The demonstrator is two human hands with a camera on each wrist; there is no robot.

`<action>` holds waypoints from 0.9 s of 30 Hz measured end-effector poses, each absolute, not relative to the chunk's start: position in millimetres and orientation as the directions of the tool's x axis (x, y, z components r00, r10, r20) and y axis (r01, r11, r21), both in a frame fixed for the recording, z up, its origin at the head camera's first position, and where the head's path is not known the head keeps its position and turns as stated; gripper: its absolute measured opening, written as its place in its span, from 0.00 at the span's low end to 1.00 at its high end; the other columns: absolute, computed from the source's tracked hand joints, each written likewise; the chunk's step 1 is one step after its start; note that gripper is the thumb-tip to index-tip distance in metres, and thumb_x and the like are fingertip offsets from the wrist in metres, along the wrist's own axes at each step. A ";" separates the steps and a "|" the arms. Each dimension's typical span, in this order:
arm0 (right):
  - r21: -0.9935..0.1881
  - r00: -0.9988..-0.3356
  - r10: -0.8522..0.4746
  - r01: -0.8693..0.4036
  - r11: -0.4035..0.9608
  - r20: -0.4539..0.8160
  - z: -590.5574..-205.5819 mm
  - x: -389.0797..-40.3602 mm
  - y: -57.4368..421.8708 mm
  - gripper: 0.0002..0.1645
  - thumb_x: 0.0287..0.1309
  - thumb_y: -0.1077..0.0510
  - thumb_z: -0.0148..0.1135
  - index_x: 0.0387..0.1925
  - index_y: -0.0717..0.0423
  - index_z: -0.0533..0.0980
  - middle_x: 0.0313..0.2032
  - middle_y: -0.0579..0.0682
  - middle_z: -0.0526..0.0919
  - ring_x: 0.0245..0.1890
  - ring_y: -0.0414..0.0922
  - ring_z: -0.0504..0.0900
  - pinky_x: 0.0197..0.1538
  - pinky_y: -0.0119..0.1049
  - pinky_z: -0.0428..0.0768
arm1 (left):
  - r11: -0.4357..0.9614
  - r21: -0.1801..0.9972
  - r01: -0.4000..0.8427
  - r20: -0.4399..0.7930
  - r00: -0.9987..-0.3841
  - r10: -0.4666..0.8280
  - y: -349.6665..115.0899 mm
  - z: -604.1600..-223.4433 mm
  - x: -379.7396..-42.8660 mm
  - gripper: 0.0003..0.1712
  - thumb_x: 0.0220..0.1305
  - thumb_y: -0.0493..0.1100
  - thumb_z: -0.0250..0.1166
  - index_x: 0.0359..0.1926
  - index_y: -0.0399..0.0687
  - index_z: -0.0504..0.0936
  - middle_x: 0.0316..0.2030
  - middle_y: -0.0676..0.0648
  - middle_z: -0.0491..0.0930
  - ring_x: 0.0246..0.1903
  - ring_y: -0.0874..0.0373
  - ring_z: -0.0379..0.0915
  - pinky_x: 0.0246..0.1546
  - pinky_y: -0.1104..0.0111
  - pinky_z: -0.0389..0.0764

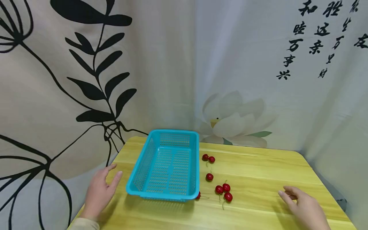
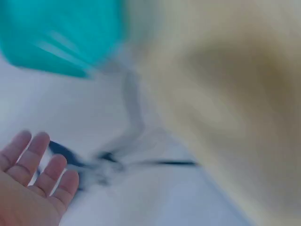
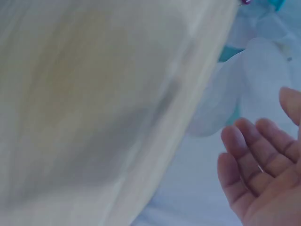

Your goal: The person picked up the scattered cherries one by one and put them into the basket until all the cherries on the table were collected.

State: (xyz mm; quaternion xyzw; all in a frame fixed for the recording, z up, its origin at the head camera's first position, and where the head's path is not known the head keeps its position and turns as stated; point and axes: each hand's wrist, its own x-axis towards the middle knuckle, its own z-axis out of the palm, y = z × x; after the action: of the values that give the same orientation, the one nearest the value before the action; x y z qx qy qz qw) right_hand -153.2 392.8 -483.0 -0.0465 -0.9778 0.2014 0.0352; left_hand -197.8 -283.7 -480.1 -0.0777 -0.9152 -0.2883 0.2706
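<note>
A blue plastic basket (image 1: 164,195) with slotted walls stands on the table, left of its middle. My left hand (image 1: 99,191) hovers beside the basket's left side, thumb and fingers spread, holding nothing. In the left wrist view the fingers of the left hand (image 2: 37,179) look extended, with the blurred basket (image 2: 61,37) beyond. Several dark red cherries (image 1: 228,197) with stems lie to the right of the basket, and one cherry (image 1: 198,195) is partly hidden by its corner. My right hand (image 1: 306,207) is over the table's right part, fingers loosely bent around nothing.
The yellow wood-grain table (image 1: 258,172) has a rounded far right corner. Behind it hangs a pale curtain (image 1: 166,64) printed with black plants, a lotus and dark characters. The curtain reaches close to the table's back edge.
</note>
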 end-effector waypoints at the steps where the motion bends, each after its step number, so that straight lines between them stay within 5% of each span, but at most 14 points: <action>1: -0.409 -0.994 0.085 0.048 0.911 0.073 -480.5 -152.4 385.7 0.47 0.64 0.26 0.48 0.57 0.66 0.75 0.45 0.59 0.85 0.39 0.55 0.81 0.37 0.55 0.78 | 0.823 0.453 0.342 0.590 -0.807 0.011 -271.8 -472.4 -190.5 0.26 0.68 0.52 0.64 0.58 0.36 0.77 0.53 0.36 0.78 0.53 0.40 0.67 0.50 0.40 0.67; 5: -0.444 -0.985 -0.018 -0.093 0.891 0.171 -472.2 -151.4 350.9 0.32 0.65 0.35 0.57 0.52 0.58 0.80 0.43 0.51 0.86 0.36 0.47 0.81 0.36 0.51 0.81 | 0.791 0.294 0.536 0.675 -0.703 0.225 -221.4 -448.4 -171.1 0.22 0.61 0.51 0.70 0.51 0.43 0.82 0.48 0.44 0.81 0.53 0.48 0.69 0.53 0.43 0.67; 9: -0.463 -0.971 -0.131 -0.211 0.861 0.199 -471.8 -152.9 314.4 0.24 0.63 0.38 0.62 0.49 0.50 0.81 0.44 0.45 0.85 0.36 0.40 0.81 0.37 0.46 0.82 | 0.766 0.222 0.603 0.603 -0.702 0.378 -184.9 -447.8 -164.0 0.23 0.61 0.59 0.68 0.49 0.49 0.82 0.48 0.51 0.81 0.52 0.55 0.70 0.53 0.46 0.70; 18: -0.335 -0.924 -0.296 -0.366 0.868 0.241 -488.1 -163.5 260.1 0.16 0.57 0.48 0.71 0.46 0.44 0.83 0.44 0.42 0.85 0.37 0.41 0.82 0.36 0.41 0.83 | 0.813 0.282 0.509 0.418 -0.828 0.374 -154.9 -470.0 -157.1 0.27 0.60 0.66 0.65 0.49 0.51 0.84 0.47 0.54 0.82 0.51 0.57 0.72 0.54 0.50 0.70; 27: -0.189 -0.860 -0.359 -0.446 0.875 0.363 -501.9 -166.9 243.7 0.18 0.50 0.48 0.76 0.43 0.45 0.83 0.41 0.41 0.84 0.39 0.41 0.81 0.40 0.46 0.83 | 0.816 0.267 0.513 0.466 -0.810 0.357 -145.9 -482.1 -156.0 0.29 0.60 0.72 0.59 0.41 0.55 0.86 0.40 0.58 0.84 0.43 0.61 0.74 0.46 0.56 0.72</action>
State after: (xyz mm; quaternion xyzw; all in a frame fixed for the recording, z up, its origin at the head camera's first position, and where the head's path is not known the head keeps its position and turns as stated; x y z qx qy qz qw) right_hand -166.9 243.7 -501.9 0.2107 -0.9549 0.1345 0.1602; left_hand -156.0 -145.9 -482.1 -0.2335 -0.9313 -0.1938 0.2017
